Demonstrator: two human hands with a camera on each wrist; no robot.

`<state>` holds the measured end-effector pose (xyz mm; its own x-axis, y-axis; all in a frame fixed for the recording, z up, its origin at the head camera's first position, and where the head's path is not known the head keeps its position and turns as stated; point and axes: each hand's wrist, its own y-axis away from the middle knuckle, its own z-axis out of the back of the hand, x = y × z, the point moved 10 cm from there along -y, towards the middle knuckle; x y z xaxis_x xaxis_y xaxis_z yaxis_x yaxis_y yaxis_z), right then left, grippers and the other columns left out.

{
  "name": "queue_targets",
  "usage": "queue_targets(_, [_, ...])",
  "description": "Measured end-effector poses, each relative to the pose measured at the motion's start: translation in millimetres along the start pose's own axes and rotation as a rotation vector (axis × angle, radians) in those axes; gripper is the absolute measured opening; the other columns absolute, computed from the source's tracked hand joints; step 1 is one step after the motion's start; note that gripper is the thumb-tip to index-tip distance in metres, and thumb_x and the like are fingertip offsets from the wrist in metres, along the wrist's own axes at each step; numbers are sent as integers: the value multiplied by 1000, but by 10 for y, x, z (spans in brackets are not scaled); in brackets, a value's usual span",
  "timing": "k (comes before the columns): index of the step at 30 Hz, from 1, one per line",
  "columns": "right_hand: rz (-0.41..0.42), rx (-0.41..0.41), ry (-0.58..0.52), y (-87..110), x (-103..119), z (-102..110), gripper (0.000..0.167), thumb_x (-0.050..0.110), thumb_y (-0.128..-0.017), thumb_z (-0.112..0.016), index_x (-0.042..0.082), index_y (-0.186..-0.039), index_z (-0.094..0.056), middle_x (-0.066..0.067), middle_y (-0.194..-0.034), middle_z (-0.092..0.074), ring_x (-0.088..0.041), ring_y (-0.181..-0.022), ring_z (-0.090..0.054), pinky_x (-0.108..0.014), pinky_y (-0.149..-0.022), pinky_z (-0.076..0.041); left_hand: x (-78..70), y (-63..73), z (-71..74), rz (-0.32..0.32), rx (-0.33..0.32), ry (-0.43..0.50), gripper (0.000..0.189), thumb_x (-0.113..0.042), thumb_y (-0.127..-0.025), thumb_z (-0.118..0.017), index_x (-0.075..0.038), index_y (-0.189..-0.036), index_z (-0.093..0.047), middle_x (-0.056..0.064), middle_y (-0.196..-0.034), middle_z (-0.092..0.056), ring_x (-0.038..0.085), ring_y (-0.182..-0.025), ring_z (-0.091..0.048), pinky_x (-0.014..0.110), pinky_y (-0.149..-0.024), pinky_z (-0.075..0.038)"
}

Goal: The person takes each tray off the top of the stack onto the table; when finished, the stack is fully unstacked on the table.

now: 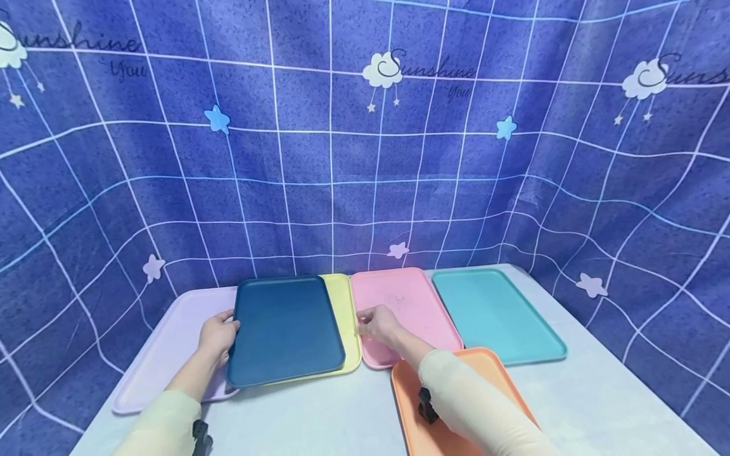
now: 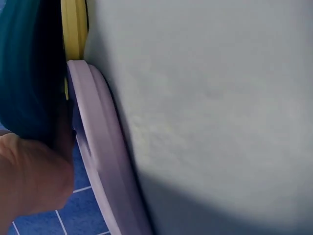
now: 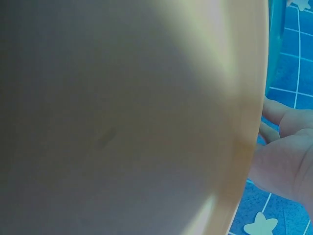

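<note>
My left hand [image 1: 218, 337] grips the left rim of a dark blue tray [image 1: 285, 329], which lies over most of a yellow tray [image 1: 350, 342] and overlaps a lavender tray [image 1: 171, 345]. In the left wrist view, the blue tray stands off the table at that side. My right hand [image 1: 381, 324] pinches the yellow tray's right rim, above the left part of a pink tray [image 1: 413, 304]. In the right wrist view, an orange tray [image 3: 122, 122] fills most of the picture and hides the fingertips.
A teal tray [image 1: 496, 313] lies flat at the back right. The orange tray [image 1: 487, 373] is at the front, under my right forearm. All rest on a pale table [image 1: 319, 418]. A blue patterned curtain [image 1: 342, 158] stands behind and on both sides.
</note>
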<state>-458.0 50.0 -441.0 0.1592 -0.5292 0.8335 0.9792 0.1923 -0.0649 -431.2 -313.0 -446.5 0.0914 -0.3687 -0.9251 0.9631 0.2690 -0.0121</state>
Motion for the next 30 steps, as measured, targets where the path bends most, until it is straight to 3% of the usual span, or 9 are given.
queue_targets(2, [1,3,-5,10,9,-5,41,-3,-81,-80,-5,-121,-70,-14,-89,-73,-14,-67,-66,-24,-61,-58,32,23,10,11,20,11,53,-6,-102,-42,13,-150,-33,40,-143,-43,41,-123,-53,43,-96,-53])
queue_targets(4, [0,5,0,13,8,-13,41,-3,-81,-80,-5,-121,-70,-13,-88,-73,-13,-67,-65,-24,-61,-58,61,49,24,21,33,26,53,-7,-102,-42,13,-151,-33,39,-144,-43,42,-123,-53,44,-97,-53])
queue_targets(9, [5,10,13,10,8,-20,41,-2,-81,-80,-4,-121,-71,-12,-87,-72,-10,-68,-61,-21,-61,-55,70,130,-20,34,100,125,54,-8,-104,-42,12,-153,-28,39,-147,-39,26,-106,-61,27,-80,-56])
queue_targets(12, [17,8,8,10,14,-7,41,-3,-81,-79,-5,-121,-70,-14,-88,-73,-11,-69,-61,-20,-61,-55,26,187,-106,28,158,207,56,-6,-105,-42,12,-154,-23,40,-146,-39,15,-95,-63,25,-76,-58])
queue_targets(15, [36,4,9,10,23,7,41,-3,-80,-79,-6,-120,-70,-14,-87,-73,-11,-69,-61,-20,-61,-54,-29,242,-170,17,190,271,56,-5,-105,-43,12,-154,-22,35,-135,-50,10,-87,-65,27,-74,-60])
queue_targets(20, [55,10,5,1,31,9,41,-4,-81,-79,-6,-120,-70,-13,-84,-73,-9,-66,-59,-18,-59,-52,-59,318,-225,20,215,331,56,-4,-105,-43,10,-155,-22,20,-122,-62,9,-84,-66,30,-75,-61])
queue_targets(30, [39,15,5,26,48,22,41,-2,-80,-81,-4,-120,-71,-13,-87,-74,-11,-69,-63,-20,-61,-53,-78,544,-284,46,257,375,58,-8,-107,-44,6,-158,-20,16,-130,-61,10,-92,-67,32,-80,-60])
